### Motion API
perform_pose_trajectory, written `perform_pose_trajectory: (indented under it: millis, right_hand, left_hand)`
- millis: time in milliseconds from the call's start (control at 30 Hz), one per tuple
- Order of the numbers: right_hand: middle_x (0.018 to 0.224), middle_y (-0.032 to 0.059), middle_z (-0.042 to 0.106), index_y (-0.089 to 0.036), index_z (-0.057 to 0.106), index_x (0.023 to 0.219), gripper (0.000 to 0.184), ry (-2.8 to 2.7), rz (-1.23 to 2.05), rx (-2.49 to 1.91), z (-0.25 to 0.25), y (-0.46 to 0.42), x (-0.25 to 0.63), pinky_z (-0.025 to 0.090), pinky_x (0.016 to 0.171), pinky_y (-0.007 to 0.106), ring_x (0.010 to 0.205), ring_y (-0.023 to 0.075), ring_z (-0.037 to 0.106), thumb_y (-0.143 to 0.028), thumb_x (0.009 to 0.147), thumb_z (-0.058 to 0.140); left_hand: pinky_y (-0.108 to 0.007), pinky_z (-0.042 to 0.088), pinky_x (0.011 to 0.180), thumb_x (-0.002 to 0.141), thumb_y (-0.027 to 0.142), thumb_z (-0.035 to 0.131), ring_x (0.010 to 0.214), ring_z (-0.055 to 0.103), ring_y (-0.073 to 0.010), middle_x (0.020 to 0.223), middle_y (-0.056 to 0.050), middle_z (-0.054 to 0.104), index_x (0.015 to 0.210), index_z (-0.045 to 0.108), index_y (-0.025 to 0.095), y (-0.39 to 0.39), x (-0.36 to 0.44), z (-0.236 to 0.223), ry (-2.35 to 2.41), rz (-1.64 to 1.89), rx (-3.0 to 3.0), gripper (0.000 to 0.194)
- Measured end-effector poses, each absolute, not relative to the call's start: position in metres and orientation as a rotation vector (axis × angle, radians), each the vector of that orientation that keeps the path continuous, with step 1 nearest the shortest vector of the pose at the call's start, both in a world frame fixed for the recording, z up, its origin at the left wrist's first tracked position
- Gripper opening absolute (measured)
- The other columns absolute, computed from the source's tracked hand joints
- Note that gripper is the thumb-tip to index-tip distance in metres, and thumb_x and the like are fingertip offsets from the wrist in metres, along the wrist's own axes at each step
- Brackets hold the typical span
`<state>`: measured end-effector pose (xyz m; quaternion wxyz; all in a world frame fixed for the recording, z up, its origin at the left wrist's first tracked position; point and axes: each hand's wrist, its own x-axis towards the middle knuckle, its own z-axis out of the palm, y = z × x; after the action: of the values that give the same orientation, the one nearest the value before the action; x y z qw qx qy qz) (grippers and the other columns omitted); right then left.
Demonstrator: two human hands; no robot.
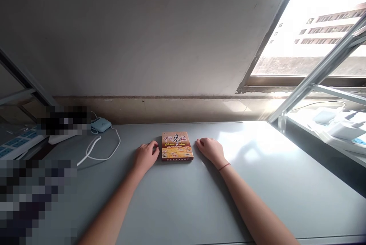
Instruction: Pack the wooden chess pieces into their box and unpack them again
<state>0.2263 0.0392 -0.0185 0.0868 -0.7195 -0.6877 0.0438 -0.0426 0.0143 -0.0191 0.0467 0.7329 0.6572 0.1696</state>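
Observation:
A Chinese chess box (pixel 176 146), brown and orange with printed pieces on its lid, lies flat and closed on the grey table (pixel 177 199). Just left of it rests my left hand (pixel 146 154), its fingers loosely bent and a little apart, holding nothing. My right hand (pixel 211 149) lies on the tabletop to the right of the box, fingers curled in and nothing visible in them. A thin red cord (pixel 224 167) circles my right wrist. Neither hand touches the box; a small gap shows on each side.
At the back left sit a light blue device (pixel 101 124) and a looped white cable (pixel 114 155). A power strip (pixel 21 142) stands at the left edge, near blurred-out patches. Metal frame bars (pixel 303 88) rise on the right before a window. A wall (pixel 143 47) closes off the back.

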Motion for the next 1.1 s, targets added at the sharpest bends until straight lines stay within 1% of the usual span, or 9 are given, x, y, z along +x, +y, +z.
perform_pose_trajectory:
  millis: [200,367,467,567,667,767,867,967,1100]
  right_hand:
    - [0.065,0.0051,0.063,-0.020,0.063,0.068,0.039,-2.081,0.223,-2.067,-0.017,0.036,0.231,0.025,0.049,0.025,0.060,0.0162,0.056,-0.039,0.092,0.038]
    - [0.082,0.0049,0.065,-0.024,0.065,0.099,0.041,-2.079,0.341,-1.818,-0.013,0.029,0.220,0.036,0.063,0.025,0.076,0.0178,0.059,-0.044,0.097,0.029]
    - [0.083,0.0070,0.063,-0.026,0.069,0.097,0.051,-2.116,0.387,-1.748,-0.011,0.025,0.211,0.038,0.075,0.030,0.087,0.0216,0.057,-0.047,0.098,0.022]
    - [0.083,0.0069,0.063,-0.027,0.071,0.098,0.057,-2.048,0.553,-1.663,-0.010,0.024,0.207,0.040,0.079,0.034,0.088,0.0230,0.057,-0.052,0.097,0.020]
    - [0.097,0.0054,0.066,-0.027,0.065,0.117,0.054,-1.880,0.750,-1.409,-0.007,0.022,0.205,0.044,0.083,0.034,0.095,0.0225,0.059,-0.055,0.095,0.024]
    - [0.108,0.0060,0.064,-0.026,0.055,0.130,0.052,-1.787,0.821,-1.241,-0.002,0.017,0.201,0.047,0.085,0.033,0.100,0.0213,0.059,-0.055,0.095,0.029]
    - [0.111,0.0078,0.061,-0.026,0.054,0.129,0.049,-1.825,0.758,-1.233,0.000,0.012,0.196,0.049,0.081,0.031,0.097,0.0199,0.060,-0.052,0.095,0.032]
    - [0.111,0.0093,0.060,-0.024,0.054,0.125,0.045,-1.852,0.598,-1.307,-0.002,0.011,0.196,0.050,0.075,0.030,0.090,0.0187,0.060,-0.050,0.095,0.033]
    - [0.086,0.0054,0.064,-0.019,0.054,0.118,0.042,-1.916,0.536,-1.471,-0.010,0.018,0.203,0.047,0.061,0.028,0.063,0.0152,0.057,-0.048,0.094,0.034]
  left_hand:
    - [-0.027,0.047,0.075,0.089,0.014,0.039,0.082,0.062,-0.0160,0.089,-0.004,0.066,0.112,0.055,0.020,0.013,-0.040,-0.019,1.949,0.772,2.203,0.029]
    - [-0.032,0.049,0.089,0.092,0.028,0.040,0.101,0.060,-0.0184,0.107,-0.007,0.061,0.116,0.053,0.021,0.006,-0.029,-0.015,1.717,1.048,2.268,0.028]
    - [-0.035,0.045,0.098,0.089,0.036,0.048,0.114,0.055,-0.0215,0.120,-0.007,0.057,0.120,0.052,0.024,-0.002,-0.019,-0.014,1.533,0.982,2.365,0.034]
    - [-0.038,0.045,0.100,0.081,0.043,0.059,0.116,0.053,-0.0249,0.120,-0.006,0.055,0.124,0.052,0.026,-0.007,-0.012,-0.015,1.524,0.853,2.386,0.047]
    - [-0.040,0.049,0.092,0.073,0.050,0.066,0.108,0.057,-0.0264,0.117,-0.006,0.054,0.130,0.048,0.029,-0.009,-0.008,-0.018,1.622,0.795,2.366,0.063]
    - [-0.041,0.050,0.088,0.074,0.052,0.066,0.101,0.059,-0.0269,0.107,-0.006,0.058,0.130,0.048,0.028,-0.009,-0.006,-0.018,1.741,0.848,2.356,0.064]
    - [-0.042,0.050,0.087,0.079,0.047,0.061,0.101,0.060,-0.0289,0.107,-0.009,0.062,0.132,0.044,0.023,-0.010,-0.006,-0.013,1.827,0.951,2.275,0.061]
    - [-0.038,0.052,0.082,0.082,0.037,0.056,0.103,0.062,-0.0279,0.121,-0.013,0.059,0.142,0.027,0.022,-0.013,-0.010,-0.003,1.839,1.028,2.125,0.069]
    - [-0.036,0.052,0.085,0.078,0.025,0.055,0.120,0.052,-0.0279,0.138,-0.015,0.042,0.144,0.020,0.023,-0.016,-0.018,0.010,1.833,1.216,2.088,0.075]
